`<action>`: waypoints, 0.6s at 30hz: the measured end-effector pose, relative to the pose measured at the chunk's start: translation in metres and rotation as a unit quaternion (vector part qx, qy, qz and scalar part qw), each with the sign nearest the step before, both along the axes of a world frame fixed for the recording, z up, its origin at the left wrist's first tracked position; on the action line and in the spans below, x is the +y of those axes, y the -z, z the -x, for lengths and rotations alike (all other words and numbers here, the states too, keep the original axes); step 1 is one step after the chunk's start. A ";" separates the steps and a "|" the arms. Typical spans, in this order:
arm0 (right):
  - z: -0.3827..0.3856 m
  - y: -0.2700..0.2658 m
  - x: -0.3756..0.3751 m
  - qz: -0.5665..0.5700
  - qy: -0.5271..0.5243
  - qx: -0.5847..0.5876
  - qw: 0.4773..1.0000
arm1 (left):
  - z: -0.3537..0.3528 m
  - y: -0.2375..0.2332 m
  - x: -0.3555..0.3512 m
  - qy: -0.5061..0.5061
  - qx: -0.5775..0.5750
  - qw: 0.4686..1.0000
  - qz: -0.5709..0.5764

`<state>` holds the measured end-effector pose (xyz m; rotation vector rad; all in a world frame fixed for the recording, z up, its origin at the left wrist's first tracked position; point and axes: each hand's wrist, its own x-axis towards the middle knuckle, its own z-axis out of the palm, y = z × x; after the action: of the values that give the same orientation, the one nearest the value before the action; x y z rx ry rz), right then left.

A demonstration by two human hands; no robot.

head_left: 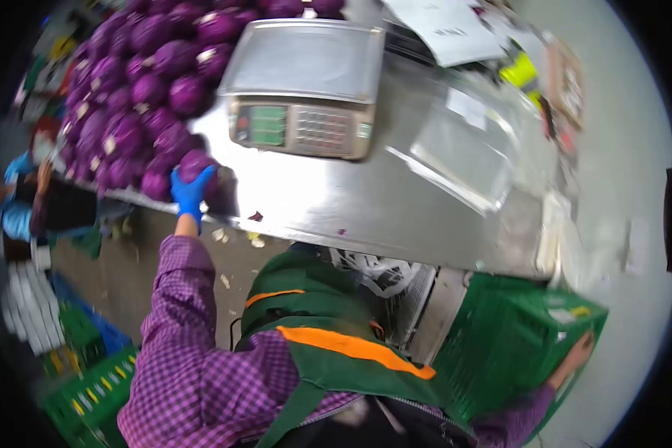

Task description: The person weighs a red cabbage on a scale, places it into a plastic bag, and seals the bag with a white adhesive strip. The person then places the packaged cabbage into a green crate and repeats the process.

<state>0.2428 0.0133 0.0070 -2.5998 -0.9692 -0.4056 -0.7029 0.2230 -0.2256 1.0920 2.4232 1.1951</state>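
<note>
My left hand (190, 190), in a blue glove, has its fingers on a purple cabbage (197, 166) at the lower right edge of a big heap of purple cabbages (127, 89). Bare, my right hand (579, 351) rests at the right side of a green plastic crate (526, 321); its fingers are partly hidden and blurred. To the right of the heap, a scale (299, 86) with a bare metal pan stands on the steel table (276, 196). Clear plastic bags (463, 145) lie right of the scale.
Another person (48, 198) is at the far left, beyond the table. Papers (452, 30) and a yellow item (521, 72) lie at the table's back right. More green crates (93, 388) stand at the lower left. Scraps (220, 235) lie on the floor. A pale wall rises at right.
</note>
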 end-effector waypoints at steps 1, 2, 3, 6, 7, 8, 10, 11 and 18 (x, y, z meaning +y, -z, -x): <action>0.017 -0.011 0.023 -0.147 -0.026 -0.005 0.989 | 0.006 0.015 0.000 -0.015 -0.013 1.000 -0.009; 0.090 -0.033 0.068 -0.271 -0.032 0.089 0.958 | 0.001 0.015 0.000 -0.001 -0.026 0.999 -0.019; 0.115 -0.033 0.092 -0.286 -0.096 0.113 0.947 | -0.004 0.008 -0.005 0.010 -0.038 0.999 -0.027; 0.225 0.029 0.182 -0.216 -0.224 0.225 0.923 | -0.017 -0.012 -0.008 -0.024 -0.554 0.830 -0.061; 0.242 0.076 0.214 -0.255 -0.223 0.434 0.835 | -0.022 -0.012 0.000 0.054 -0.616 0.777 -0.118; 0.270 0.117 0.242 -0.147 -0.316 0.370 0.861 | -0.044 -0.035 0.018 0.120 -0.538 0.824 -0.130; 0.336 0.164 0.292 -0.095 -0.349 0.392 0.846 | -0.089 -0.092 0.062 0.230 -0.382 0.886 -0.125; 0.351 0.198 0.314 -0.102 -0.357 0.466 0.803 | -0.116 -0.121 0.087 0.262 -0.325 0.901 -0.116; 0.368 0.251 0.356 0.023 -0.412 0.259 0.873 | -0.158 -0.112 0.232 0.356 0.048 0.922 -0.142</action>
<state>-0.1250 0.3691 -0.2436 -1.8801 -1.7053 0.5094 -0.5446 0.4545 -0.1136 1.9262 1.6521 1.2437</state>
